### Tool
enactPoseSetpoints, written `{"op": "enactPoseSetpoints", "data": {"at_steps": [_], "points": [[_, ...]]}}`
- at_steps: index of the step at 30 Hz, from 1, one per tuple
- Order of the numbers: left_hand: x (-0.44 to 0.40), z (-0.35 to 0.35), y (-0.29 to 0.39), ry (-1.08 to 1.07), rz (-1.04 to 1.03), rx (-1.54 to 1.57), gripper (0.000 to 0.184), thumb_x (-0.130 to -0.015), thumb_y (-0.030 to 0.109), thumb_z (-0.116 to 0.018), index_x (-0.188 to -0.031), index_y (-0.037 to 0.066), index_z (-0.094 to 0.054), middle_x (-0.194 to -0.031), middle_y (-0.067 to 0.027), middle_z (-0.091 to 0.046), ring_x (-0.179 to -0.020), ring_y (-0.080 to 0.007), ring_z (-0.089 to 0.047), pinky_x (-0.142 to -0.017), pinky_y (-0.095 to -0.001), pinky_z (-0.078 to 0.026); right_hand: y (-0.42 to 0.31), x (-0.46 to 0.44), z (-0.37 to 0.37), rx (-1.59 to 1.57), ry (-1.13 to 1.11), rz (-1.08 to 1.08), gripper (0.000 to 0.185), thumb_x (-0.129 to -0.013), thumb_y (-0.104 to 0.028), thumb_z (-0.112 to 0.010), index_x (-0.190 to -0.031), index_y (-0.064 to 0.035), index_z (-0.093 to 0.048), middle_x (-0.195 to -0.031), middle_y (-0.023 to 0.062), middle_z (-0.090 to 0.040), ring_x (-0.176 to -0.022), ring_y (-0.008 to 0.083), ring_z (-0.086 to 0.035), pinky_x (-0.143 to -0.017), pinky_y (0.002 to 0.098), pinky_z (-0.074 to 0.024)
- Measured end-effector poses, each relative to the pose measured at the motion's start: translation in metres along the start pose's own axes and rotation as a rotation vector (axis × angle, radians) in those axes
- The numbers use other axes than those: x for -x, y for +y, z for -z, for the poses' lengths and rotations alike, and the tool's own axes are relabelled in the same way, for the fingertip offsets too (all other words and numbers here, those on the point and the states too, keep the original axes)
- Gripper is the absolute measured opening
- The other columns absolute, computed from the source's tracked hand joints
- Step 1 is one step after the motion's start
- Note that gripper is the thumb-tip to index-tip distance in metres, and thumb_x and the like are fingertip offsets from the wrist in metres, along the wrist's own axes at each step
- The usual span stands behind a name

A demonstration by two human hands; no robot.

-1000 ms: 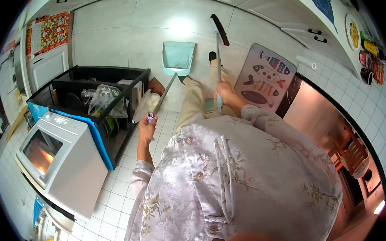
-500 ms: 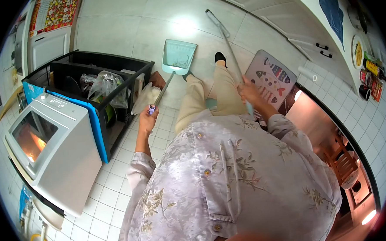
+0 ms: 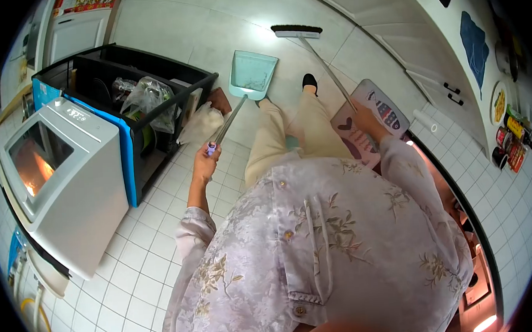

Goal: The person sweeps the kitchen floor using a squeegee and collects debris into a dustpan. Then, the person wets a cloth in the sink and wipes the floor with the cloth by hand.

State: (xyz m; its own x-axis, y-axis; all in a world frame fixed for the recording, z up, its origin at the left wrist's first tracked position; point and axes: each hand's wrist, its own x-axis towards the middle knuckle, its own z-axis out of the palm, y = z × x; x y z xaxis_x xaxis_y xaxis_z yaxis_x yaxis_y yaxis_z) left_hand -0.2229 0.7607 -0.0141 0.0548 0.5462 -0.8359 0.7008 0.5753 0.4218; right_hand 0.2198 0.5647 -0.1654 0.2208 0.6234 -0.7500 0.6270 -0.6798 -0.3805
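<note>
My left hand [image 3: 205, 162] is closed around the purple-tipped handle of a long-handled dustpan [image 3: 253, 74]. The pale teal pan lies on the floor ahead of my feet, with some dark debris in it. My right hand [image 3: 367, 122] grips the stick of a broom [image 3: 298, 32], over by the patterned mat. The broom's head, grey with dark bristles, is turned broadside and sits to the right of the dustpan, apart from it. My right hand hides the upper end of the stick.
A black-framed rack [image 3: 173, 108] holding plastic bags stands at left, beside a white appliance [image 3: 80, 176] with a glowing window. A clear bag [image 3: 200, 124] lies near the dustpan handle. The fish-print mat [image 3: 383, 109] is at right, below white cabinets [image 3: 385, 21].
The broom head has turned from end-on to broadside, showing its bristles. My right hand has moved right and slightly up. My left hand still holds the dustpan in nearly the same place.
</note>
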Motion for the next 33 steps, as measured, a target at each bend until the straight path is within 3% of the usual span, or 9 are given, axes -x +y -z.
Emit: {"op": "enactPoseSetpoints", "data": {"at_steps": [3, 5, 8, 12, 17, 19, 25, 31, 33], "points": [[0.010, -0.007, -0.005, 0.037, -0.012, 0.025, 0.008, -0.083, 0.016, -0.058, -0.080, 0.009, -0.057, -0.059, 0.0067, -0.045, -0.050, -0.0038, -0.036, -0.046, -0.0210, -0.029, 0.001, 0.017, 0.028, 0.023, -0.112, -0.003, 0.054, -0.081, -0.018, -0.048, -0.132, -0.0115, -0.032, -0.094, 0.0270, -0.057, -0.091, 0.0415, -0.054, -0.081, 0.0420, -0.0430], [0.020, -0.011, 0.002, 0.047, 0.039, 0.031, 0.010, -0.083, 0.018, -0.058, -0.079, 0.009, -0.056, -0.058, 0.0067, -0.044, -0.049, -0.0038, -0.035, -0.045, -0.0208, -0.029, 0.013, 0.000, 0.032, 0.110, -0.009, 0.244, 0.053, -0.082, -0.017, -0.046, -0.133, -0.0125, -0.032, -0.095, 0.0272, -0.057, -0.091, 0.0421, -0.054, -0.080, 0.0426, -0.0431], [0.032, -0.022, -0.007, 0.087, 0.079, 0.049, 0.012, -0.083, 0.020, -0.058, -0.078, 0.009, -0.056, -0.057, 0.0067, -0.043, -0.049, -0.0038, -0.035, -0.045, -0.0208, -0.028, -0.070, -0.032, 0.076, 0.141, -0.192, 0.201, 0.051, -0.082, -0.017, -0.044, -0.132, -0.0134, -0.033, -0.096, 0.0272, -0.057, -0.090, 0.0407, -0.054, -0.078, 0.0439, -0.0433], [0.053, -0.044, -0.017, 0.142, 0.087, 0.103, 0.011, -0.083, 0.019, -0.059, -0.079, 0.009, -0.056, -0.057, 0.0069, -0.043, -0.048, -0.0038, -0.035, -0.044, -0.0208, -0.028, -0.128, -0.130, 0.056, 0.208, -0.120, 0.417, 0.049, -0.084, -0.017, -0.042, -0.132, -0.0219, -0.034, -0.098, 0.0210, -0.058, -0.090, 0.0367, -0.055, -0.077, 0.0440, -0.0445], [0.073, -0.060, -0.031, 0.166, 0.130, 0.168, 0.009, -0.083, 0.017, -0.059, -0.081, 0.008, -0.056, -0.059, 0.0068, -0.044, -0.050, -0.0039, -0.035, -0.045, -0.0202, -0.028, -0.167, -0.162, 0.072, 0.518, -0.141, 0.249, 0.050, -0.086, -0.015, -0.036, -0.130, -0.0371, -0.034, -0.108, 0.0144, -0.057, -0.099, 0.0323, -0.055, -0.080, 0.0422, -0.0449], [0.081, -0.063, -0.037, 0.168, 0.141, 0.180, 0.010, -0.083, 0.018, -0.059, -0.082, 0.008, -0.056, -0.059, 0.0068, -0.044, -0.050, -0.0039, -0.035, -0.046, -0.0201, -0.028, -0.132, -0.163, 0.090, 0.571, -0.138, 0.210, 0.050, -0.087, -0.015, -0.034, -0.130, -0.0404, -0.033, -0.109, 0.0140, -0.057, -0.100, 0.0311, -0.055, -0.081, 0.0413, -0.0448], [0.083, -0.063, -0.048, 0.155, 0.123, 0.120, 0.020, -0.082, 0.027, -0.060, -0.079, 0.008, -0.055, -0.058, 0.0057, -0.042, -0.052, -0.0054, -0.036, -0.048, -0.0219, -0.030, 0.034, -0.117, 0.145, 0.663, -0.128, 0.197, 0.048, -0.087, -0.018, -0.038, -0.131, -0.0363, -0.030, -0.103, 0.0171, -0.058, -0.093, 0.0360, -0.055, -0.079, 0.0448, -0.0432], [0.061, -0.056, -0.057, 0.070, 0.028, -0.031, 0.031, -0.081, 0.037, -0.060, -0.080, 0.006, -0.057, -0.057, 0.0032, -0.043, -0.052, -0.0076, -0.037, -0.049, -0.0236, -0.032, 0.114, -0.026, 0.152, 0.685, -0.141, 0.042, 0.049, -0.087, -0.020, -0.039, -0.133, -0.0309, -0.029, -0.100, 0.0201, -0.058, -0.089, 0.0384, -0.056, -0.079, 0.0449, -0.0435], [0.050, -0.054, -0.059, 0.050, -0.011, -0.089, 0.035, -0.081, 0.039, -0.059, -0.081, 0.005, -0.057, -0.057, 0.0012, -0.044, -0.053, -0.0096, -0.039, -0.050, -0.0252, -0.033, 0.137, 0.002, 0.137, 0.541, -0.115, 0.064, 0.047, -0.086, -0.019, -0.040, -0.132, -0.0292, -0.033, -0.103, 0.0203, -0.057, -0.092, 0.0384, -0.055, -0.082, 0.0413, -0.0432]]}}
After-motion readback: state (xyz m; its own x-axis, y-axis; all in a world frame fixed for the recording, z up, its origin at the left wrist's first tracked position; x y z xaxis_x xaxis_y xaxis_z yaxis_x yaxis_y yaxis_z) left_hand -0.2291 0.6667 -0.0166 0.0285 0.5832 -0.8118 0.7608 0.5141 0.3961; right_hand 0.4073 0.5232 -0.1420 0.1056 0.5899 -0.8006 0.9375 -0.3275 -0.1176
